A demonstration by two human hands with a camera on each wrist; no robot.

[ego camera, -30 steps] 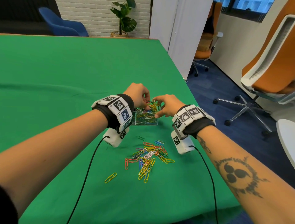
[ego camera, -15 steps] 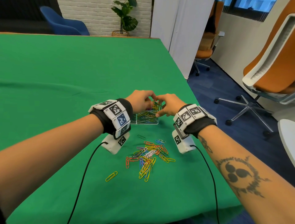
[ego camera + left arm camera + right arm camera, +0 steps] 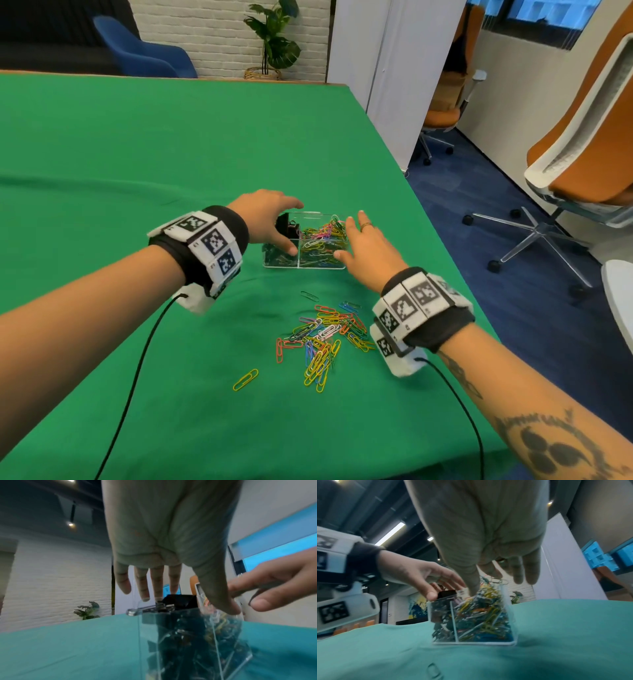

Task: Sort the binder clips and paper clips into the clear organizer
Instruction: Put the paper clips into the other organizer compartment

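Note:
The clear organizer [image 3: 318,264] [image 3: 171,642] [image 3: 509,615] stands on the green cloth. Black binder clips [image 3: 286,224] [image 3: 180,600] [image 3: 447,593] fill its left compartment and coloured paper clips [image 3: 323,240] [image 3: 484,609] are heaped in the right one. My left hand [image 3: 272,224] [image 3: 164,561] hovers over the left compartment with straight fingers, its thumb at the near rim. My right hand [image 3: 361,241] [image 3: 488,547] is spread above the right compartment and holds nothing. A loose pile of paper clips [image 3: 325,337] lies on the cloth nearer to me.
A lone yellow clip [image 3: 245,379] lies left of the pile and a green one [image 3: 309,295] behind it. The table's right edge [image 3: 455,274] runs close to the organizer. Orange office chairs [image 3: 589,164] stand beyond it. Black wrist cables [image 3: 137,370] trail over the cloth.
Both hands were bunched together over the organizer with paper clips in their fingers. Now they have parted and spread open, and the clips lie in the right compartment.

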